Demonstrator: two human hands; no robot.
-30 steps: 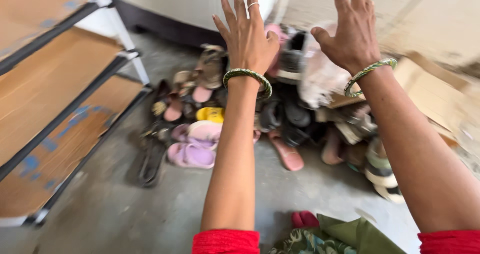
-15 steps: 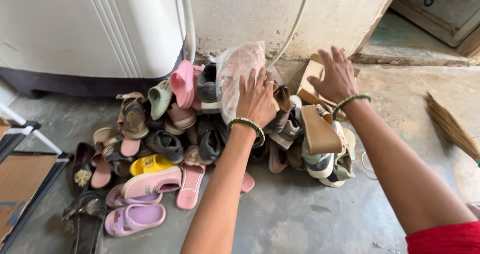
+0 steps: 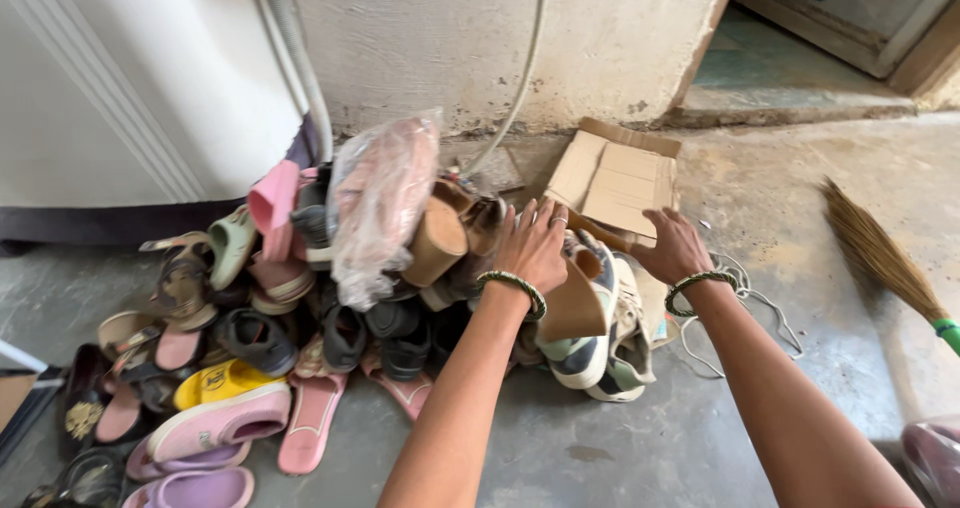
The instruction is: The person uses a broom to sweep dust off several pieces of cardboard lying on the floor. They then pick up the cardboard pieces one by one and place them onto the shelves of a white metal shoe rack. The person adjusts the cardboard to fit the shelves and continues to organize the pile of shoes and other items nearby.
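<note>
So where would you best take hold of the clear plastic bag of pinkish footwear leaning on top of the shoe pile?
Probably at the upper end of the clear plastic bag of pinkish footwear, coming from above and the front. It stands nearly upright against the shoe pile, with its top free and crumpled into a peak. The lower end is wedged among dark shoes. The left hand is nearest.

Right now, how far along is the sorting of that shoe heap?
Barely begun: the shoe pile lies jumbled against the wall. In hand: the left hand rests on a tan wedge sandal, the right hand reaches beside the sneakers. Left: nearly everything, including the bagged pair.
</note>
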